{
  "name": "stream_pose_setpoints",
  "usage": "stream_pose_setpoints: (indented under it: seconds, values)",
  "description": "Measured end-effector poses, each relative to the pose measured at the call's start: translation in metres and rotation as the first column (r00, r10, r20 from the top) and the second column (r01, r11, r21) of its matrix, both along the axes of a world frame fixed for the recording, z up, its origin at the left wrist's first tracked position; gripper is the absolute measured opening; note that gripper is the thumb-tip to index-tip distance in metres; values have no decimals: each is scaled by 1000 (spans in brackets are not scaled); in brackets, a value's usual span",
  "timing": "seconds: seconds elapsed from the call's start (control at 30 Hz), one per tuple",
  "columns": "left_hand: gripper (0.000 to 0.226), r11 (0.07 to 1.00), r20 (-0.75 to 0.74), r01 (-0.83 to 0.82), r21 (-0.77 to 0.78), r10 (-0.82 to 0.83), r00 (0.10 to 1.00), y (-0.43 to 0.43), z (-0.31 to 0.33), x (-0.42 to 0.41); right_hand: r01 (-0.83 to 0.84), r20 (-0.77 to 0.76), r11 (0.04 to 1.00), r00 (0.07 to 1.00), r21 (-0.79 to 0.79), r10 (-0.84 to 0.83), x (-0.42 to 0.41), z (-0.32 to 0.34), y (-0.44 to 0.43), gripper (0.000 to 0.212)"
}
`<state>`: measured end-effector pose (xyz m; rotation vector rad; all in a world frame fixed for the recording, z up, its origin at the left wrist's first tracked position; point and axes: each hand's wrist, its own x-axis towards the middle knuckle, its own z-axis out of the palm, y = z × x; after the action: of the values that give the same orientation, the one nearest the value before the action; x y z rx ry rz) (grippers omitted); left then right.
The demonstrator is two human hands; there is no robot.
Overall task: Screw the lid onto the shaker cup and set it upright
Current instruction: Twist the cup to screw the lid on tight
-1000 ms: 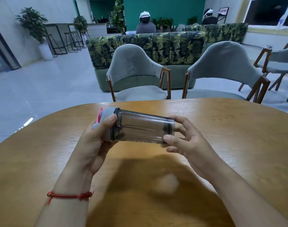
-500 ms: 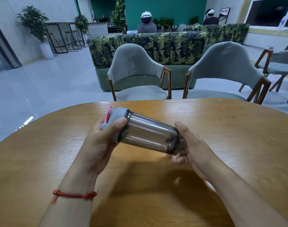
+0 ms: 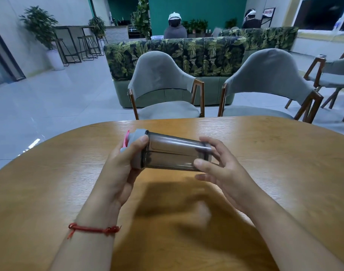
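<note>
Both hands hold the shaker cup on its side above the counter, nearer its far edge. The left hand clasps the grey lid; the right hand pinches the cup's base.

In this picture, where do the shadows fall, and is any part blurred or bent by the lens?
Head view: a dark shadow lies on the wooden table under the shaker cup, with a pale spot inside it; the left hand and right hand look sharp; window light glares on the floor at left; the wide lens curves the table's edge and tilts the far chairs.
</note>
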<state>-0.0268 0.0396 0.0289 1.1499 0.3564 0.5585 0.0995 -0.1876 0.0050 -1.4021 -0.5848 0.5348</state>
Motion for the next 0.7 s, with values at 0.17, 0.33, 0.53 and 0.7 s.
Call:
stream_pose_setpoints:
  seconds: [0.17, 0.33, 0.53, 0.7]
  values:
    - [63, 990, 49, 131, 54, -134, 990, 1, -3, -2, 57, -132, 996, 989, -62, -65, -2, -1, 3, 56]
    - [9, 998, -16, 17, -55, -18, 1000, -8, 2, 1, 48, 7, 999, 999, -24, -47, -2, -4, 4, 48]
    - [51, 981, 60, 114, 156, -125, 990, -18, -1, 0, 189, -72, 980, 978, -68, -194, -9, -4, 8, 64]
    - [76, 928, 17, 88, 361, -102, 995, -14, -5, -4, 26, -356, 982, 930, -189, -93, 2, -2, 0, 70]
